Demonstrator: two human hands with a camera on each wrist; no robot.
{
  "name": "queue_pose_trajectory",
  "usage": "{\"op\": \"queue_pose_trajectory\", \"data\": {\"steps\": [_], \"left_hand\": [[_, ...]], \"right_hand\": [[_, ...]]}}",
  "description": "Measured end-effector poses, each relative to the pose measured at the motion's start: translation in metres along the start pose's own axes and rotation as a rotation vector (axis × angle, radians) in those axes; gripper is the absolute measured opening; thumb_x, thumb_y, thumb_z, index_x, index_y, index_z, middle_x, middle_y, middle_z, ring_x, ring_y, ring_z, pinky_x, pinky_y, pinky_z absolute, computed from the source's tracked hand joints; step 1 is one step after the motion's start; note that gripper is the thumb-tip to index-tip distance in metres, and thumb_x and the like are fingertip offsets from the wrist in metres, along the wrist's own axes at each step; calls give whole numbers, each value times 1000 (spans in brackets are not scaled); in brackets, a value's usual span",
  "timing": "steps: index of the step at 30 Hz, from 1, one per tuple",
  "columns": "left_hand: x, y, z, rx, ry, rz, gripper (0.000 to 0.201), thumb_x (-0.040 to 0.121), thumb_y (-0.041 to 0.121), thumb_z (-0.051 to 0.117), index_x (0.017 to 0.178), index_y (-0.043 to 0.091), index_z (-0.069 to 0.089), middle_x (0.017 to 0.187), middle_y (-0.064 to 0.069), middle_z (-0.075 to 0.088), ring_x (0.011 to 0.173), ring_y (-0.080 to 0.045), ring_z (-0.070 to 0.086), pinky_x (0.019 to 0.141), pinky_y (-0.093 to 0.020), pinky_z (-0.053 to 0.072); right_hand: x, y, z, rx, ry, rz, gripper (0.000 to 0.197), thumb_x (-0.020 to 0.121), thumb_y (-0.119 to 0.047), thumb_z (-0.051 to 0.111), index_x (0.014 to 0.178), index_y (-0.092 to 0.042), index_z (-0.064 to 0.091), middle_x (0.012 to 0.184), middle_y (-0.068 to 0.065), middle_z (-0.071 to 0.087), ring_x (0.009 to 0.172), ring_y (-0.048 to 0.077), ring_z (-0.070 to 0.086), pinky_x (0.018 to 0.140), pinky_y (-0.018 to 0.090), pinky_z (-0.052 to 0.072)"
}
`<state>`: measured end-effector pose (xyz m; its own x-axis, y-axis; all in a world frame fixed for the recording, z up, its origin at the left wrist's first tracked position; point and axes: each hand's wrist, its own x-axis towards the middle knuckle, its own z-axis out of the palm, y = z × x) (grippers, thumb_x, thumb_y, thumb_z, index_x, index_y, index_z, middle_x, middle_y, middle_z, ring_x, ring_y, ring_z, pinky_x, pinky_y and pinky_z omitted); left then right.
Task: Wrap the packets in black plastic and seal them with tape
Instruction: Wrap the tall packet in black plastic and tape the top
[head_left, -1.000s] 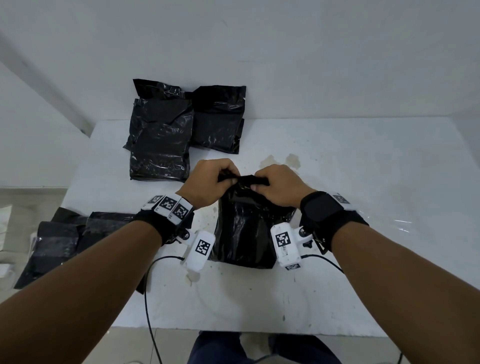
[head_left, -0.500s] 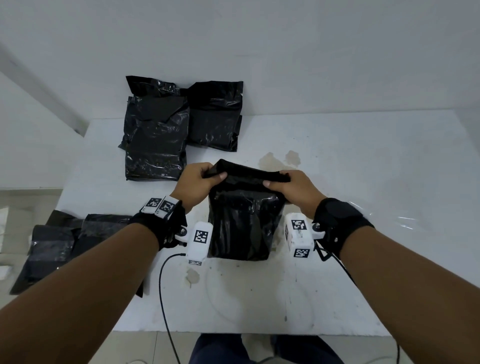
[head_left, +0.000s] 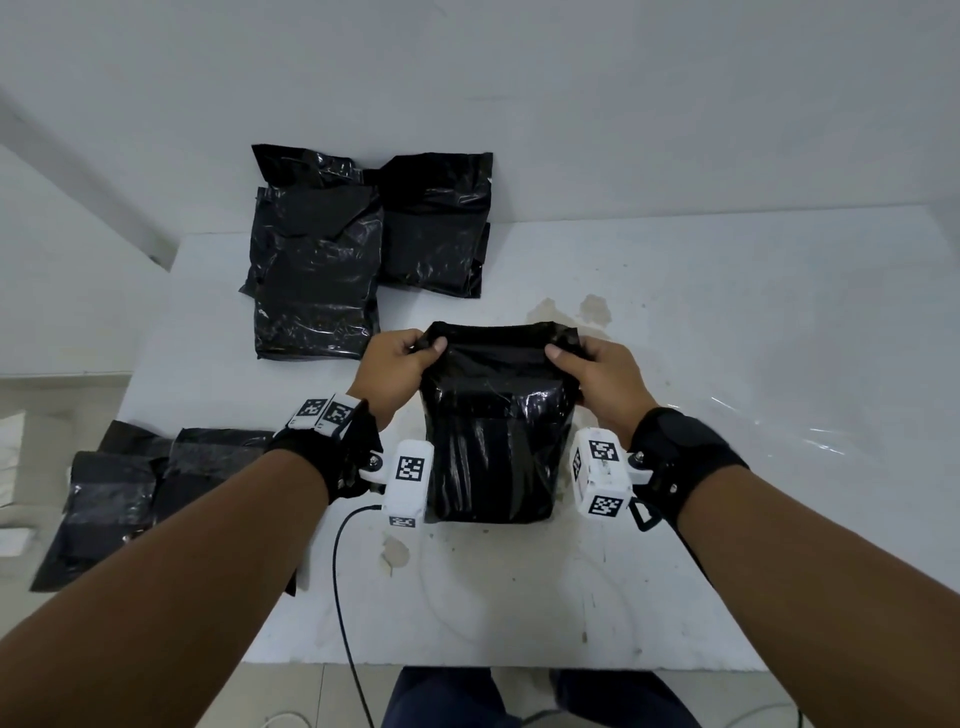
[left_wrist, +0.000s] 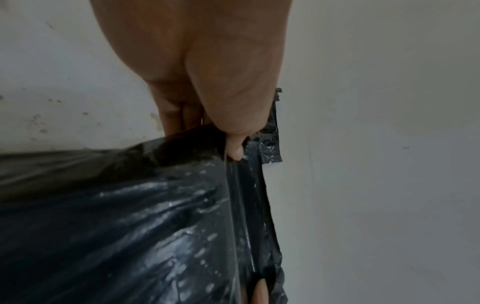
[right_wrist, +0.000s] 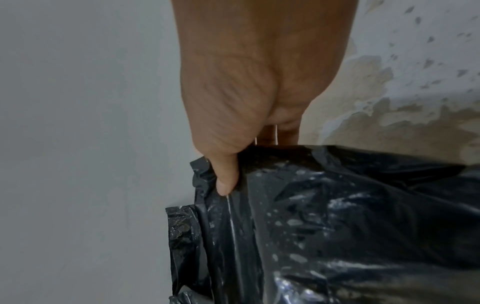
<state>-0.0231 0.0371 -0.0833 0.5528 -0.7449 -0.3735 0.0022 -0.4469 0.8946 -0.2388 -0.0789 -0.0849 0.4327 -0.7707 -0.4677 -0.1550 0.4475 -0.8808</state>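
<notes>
Packet (head_left: 493, 441) in black plastic, standing at centre frame on the white tabletop (head_left: 727, 322), long axis running away toward the upper edge. Left hand (head_left: 397, 361) pinching the upper-left corner of the loose plastic top, thumb over the film; right hand (head_left: 597, 371) pinching the upper-right corner likewise. Open flap stretched level between both hands, equally near each, beyond the wrists. Probably ready for folding down toward the near face. Wrapped bundles (head_left: 358, 254) lying upper left, well apart. No tape roll clearly visible.
</notes>
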Motion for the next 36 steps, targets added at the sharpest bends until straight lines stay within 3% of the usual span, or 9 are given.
{"op": "queue_pose_trajectory", "data": {"steps": [5,8,10,17,20,24,29,33,36], "left_hand": [[4,2,2,-121,33,-68,24,98,21,60,87,4,73,86,-13,72,81,-25,68,78,-39,58],[8,5,1,-155,53,-121,28,99,25,58,92,3,73,93,-15,73,87,-27,71,79,-40,59],[8,6,1,-184,44,-130,28,100,25,57,95,3,73,96,-16,74,90,-27,71,78,-38,59],[2,5,3,-181,32,-61,27,99,25,58,89,7,75,89,-10,76,84,-20,73,76,-33,59],[0,6,2,-202,-2,-26,25,98,26,60,94,7,75,92,-9,76,88,-20,73,79,-32,59],[-1,6,1,-173,-152,20,21,92,4,65,111,1,70,104,-14,73,95,-22,71,84,-31,57],[-1,4,1,-67,-142,41,32,83,-11,68,111,4,68,103,-12,73,94,-19,72,87,-29,57],[2,0,-1,0,-92,86,30,82,-11,69,109,2,70,102,-13,74,94,-19,72,87,-28,56],[2,0,-1,52,-69,139,20,82,-14,67,88,5,70,83,-6,71,77,-9,69,76,-21,53]], "right_hand": [[-3,-3,2,51,8,16,25,96,-23,64,103,0,72,92,9,75,80,17,71,75,29,59],[-2,-4,3,46,-48,28,21,95,-13,63,111,-1,70,101,13,74,86,20,71,78,32,60],[-2,-5,3,35,-15,31,19,95,-8,63,110,0,69,95,11,73,82,21,70,73,30,60],[-2,-6,2,120,41,45,17,96,-10,61,107,1,68,87,8,72,72,14,71,65,24,58],[-2,-8,0,138,22,55,13,98,-13,58,102,-7,69,85,4,72,69,10,70,60,22,55],[-1,-7,-3,115,2,72,16,96,-9,59,109,-12,69,89,2,73,76,14,70,60,24,55],[1,-6,-4,120,-55,82,29,91,6,52,114,-5,66,92,7,71,80,18,68,63,25,55],[4,-4,-6,96,-20,57,25,87,14,54,89,-7,68,79,8,69,73,21,67,66,27,56],[7,-1,-9,174,30,83,28,86,15,55,74,-8,64,66,6,66,64,20,65,59,26,55]]}}
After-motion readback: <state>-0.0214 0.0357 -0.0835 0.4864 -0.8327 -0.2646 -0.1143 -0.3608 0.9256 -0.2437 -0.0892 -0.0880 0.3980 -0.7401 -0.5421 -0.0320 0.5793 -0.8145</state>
